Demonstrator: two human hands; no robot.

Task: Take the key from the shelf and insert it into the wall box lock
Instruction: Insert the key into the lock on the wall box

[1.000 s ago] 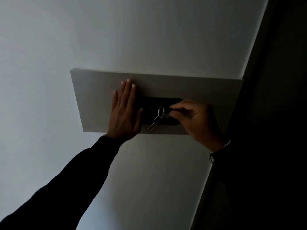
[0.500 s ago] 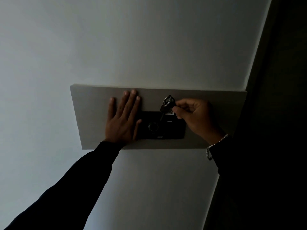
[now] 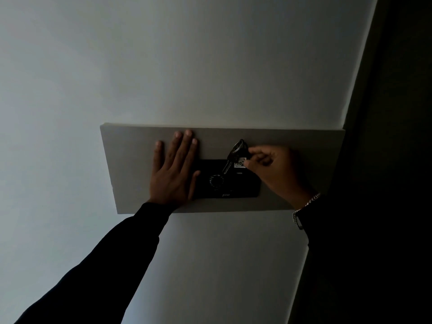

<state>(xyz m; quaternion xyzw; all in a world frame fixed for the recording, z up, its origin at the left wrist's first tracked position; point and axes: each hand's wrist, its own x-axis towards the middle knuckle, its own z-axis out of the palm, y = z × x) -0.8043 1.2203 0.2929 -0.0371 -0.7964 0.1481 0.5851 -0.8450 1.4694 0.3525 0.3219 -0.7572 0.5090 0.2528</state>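
Note:
A pale grey wall box (image 3: 131, 160) is mounted on the wall. Its front carries a black lock panel (image 3: 243, 185) with a round dial (image 3: 216, 181). My left hand (image 3: 174, 170) lies flat on the box, fingers spread, just left of the black panel. My right hand (image 3: 272, 170) pinches a small bunch of keys (image 3: 230, 160) by a white tag (image 3: 240, 163). The key ring (image 3: 239, 146) stands above the panel, and a key blade hangs down towards the dial. Whether the blade touches the panel is not clear in the dim light.
A plain white wall (image 3: 187, 66) surrounds the box. A dark vertical edge, like a door or corner (image 3: 385, 136), runs down the right side next to the box. A metal bracelet (image 3: 304, 211) sits on my right wrist.
My right hand lifted the keys from the panel's middle to above its top edge, so the ring now points up and the dial shows. The view tilted, so the box sits lower in frame.

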